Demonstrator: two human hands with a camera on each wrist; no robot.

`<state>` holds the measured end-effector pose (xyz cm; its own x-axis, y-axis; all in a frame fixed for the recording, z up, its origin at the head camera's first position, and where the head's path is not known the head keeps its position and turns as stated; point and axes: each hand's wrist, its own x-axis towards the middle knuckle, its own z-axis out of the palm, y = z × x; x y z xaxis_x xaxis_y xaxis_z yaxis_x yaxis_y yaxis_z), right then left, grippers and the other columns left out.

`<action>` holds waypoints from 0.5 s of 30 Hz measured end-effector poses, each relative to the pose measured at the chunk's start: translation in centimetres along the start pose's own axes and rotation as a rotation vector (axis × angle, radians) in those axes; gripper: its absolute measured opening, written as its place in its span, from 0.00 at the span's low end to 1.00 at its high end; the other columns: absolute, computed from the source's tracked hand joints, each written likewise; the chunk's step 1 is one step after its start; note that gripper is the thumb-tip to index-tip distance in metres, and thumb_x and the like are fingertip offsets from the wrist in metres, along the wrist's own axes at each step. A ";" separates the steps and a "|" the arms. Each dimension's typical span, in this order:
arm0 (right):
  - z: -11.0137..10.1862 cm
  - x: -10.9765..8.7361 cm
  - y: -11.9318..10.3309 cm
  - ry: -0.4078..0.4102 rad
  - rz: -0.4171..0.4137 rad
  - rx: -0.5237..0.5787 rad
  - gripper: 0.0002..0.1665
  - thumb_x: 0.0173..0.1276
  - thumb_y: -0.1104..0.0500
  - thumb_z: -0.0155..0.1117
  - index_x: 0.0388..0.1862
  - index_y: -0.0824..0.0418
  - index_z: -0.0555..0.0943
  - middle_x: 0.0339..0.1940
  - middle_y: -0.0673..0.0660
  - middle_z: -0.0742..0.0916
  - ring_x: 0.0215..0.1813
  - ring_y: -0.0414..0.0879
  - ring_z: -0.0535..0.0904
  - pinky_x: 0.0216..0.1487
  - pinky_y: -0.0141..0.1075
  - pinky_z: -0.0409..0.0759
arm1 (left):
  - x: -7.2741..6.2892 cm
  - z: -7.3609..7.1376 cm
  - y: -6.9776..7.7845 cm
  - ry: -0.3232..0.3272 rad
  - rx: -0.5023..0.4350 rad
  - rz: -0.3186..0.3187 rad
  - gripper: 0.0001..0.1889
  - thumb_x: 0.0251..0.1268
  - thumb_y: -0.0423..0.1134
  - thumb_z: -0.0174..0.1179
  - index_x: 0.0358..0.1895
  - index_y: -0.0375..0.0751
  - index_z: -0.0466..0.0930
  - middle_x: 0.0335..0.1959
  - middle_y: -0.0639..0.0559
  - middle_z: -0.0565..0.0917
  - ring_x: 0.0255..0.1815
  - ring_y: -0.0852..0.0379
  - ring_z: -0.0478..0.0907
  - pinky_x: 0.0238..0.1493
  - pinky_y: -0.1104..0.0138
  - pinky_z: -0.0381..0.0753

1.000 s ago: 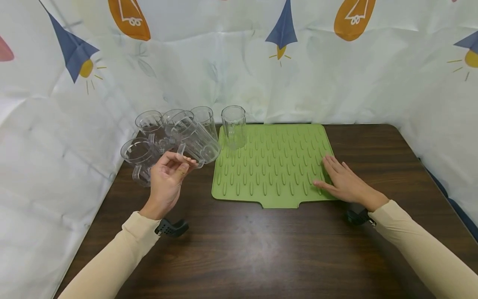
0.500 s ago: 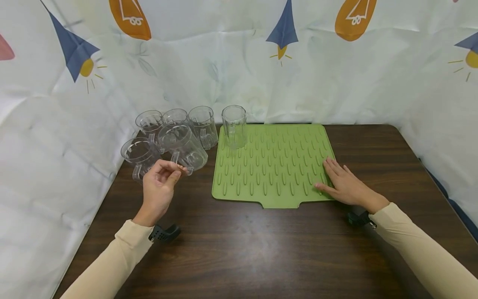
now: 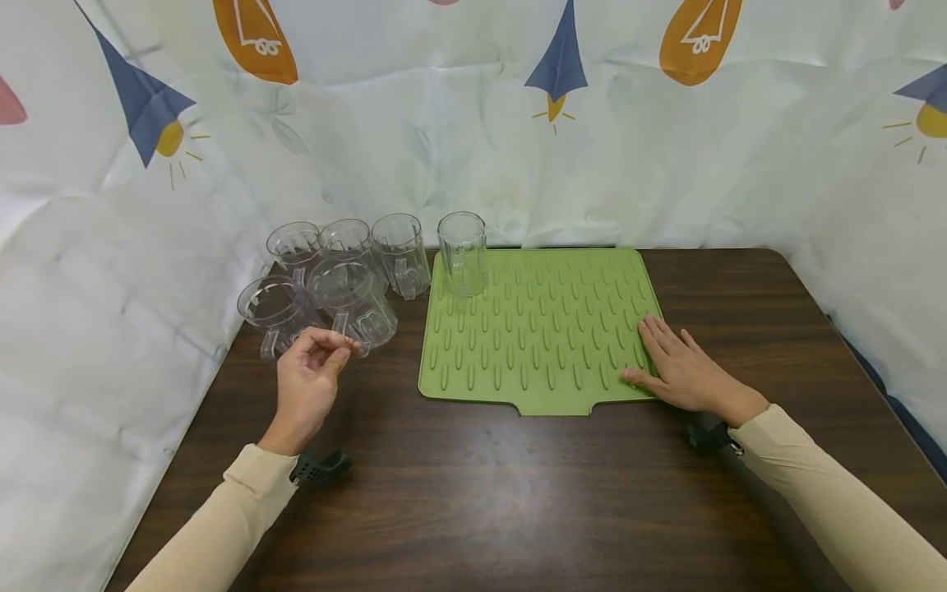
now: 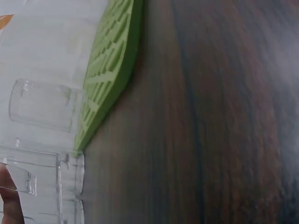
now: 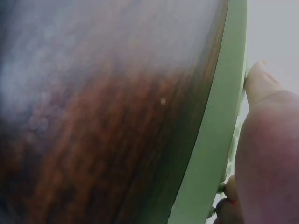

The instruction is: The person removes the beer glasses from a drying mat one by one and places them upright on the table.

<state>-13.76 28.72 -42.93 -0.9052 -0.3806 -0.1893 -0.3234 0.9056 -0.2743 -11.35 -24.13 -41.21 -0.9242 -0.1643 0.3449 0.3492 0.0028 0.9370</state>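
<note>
My left hand (image 3: 307, 382) pinches the handle of a clear plastic mug (image 3: 366, 316) left of the green ridged mat (image 3: 555, 407). The mug leans a little, rim up and to the left, base towards the mat. In the left wrist view a fingertip (image 4: 11, 210) shows at the handle of this mug (image 4: 46, 163). My right hand (image 3: 684, 370) lies flat with fingers spread on the mat's right edge. Thumb (image 5: 259, 86) and mat rim (image 5: 215, 126) show in the right wrist view. Another clear mug (image 3: 464, 255) stands upright on the mat's back left corner.
Several more clear mugs stand upright at the table's back left: a front one (image 3: 274, 308), a back one (image 3: 294, 242) and a right one (image 3: 402, 255) beside the mat. The dark wooden table (image 3: 459, 510) meets a printed white cloth (image 3: 444, 140) behind.
My left hand has drawn the held mug left and towards me, away from the mat, and the mug has turned more upright. My right hand stays on the mat.
</note>
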 end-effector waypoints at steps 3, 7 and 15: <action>0.1 0.0 0.0 -0.001 0.003 0.006 0.58 0.78 0.32 0.53 0.84 0.71 0.45 0.86 0.73 0.49 0.87 0.70 0.44 0.82 0.73 0.43 | 0.0 -0.3 -0.3 0.005 0.012 -0.002 0.04 0.65 0.12 0.54 0.40 0.14 0.70 0.36 0.54 0.83 0.40 0.64 0.88 0.49 0.75 0.88; 0.1 -0.1 -0.1 -0.003 0.008 0.005 0.58 0.78 0.32 0.53 0.84 0.71 0.45 0.86 0.73 0.48 0.87 0.70 0.43 0.82 0.73 0.42 | 0.1 -0.6 -0.7 0.013 0.047 -0.007 0.05 0.64 0.11 0.55 0.40 0.13 0.69 0.36 0.55 0.83 0.39 0.65 0.87 0.48 0.76 0.88; 0.2 0.0 0.1 -0.004 0.016 0.008 0.58 0.78 0.32 0.52 0.84 0.71 0.43 0.86 0.73 0.47 0.87 0.70 0.42 0.82 0.73 0.42 | 0.2 -0.9 -1.2 0.023 0.087 -0.022 0.05 0.65 0.11 0.54 0.41 0.12 0.69 0.35 0.56 0.83 0.39 0.66 0.86 0.46 0.78 0.87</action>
<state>-13.67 28.75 -43.14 -0.9092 -0.3665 -0.1977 -0.3063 0.9102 -0.2788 -11.78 -25.10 -42.29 -0.9273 -0.1878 0.3237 0.3131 0.0845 0.9459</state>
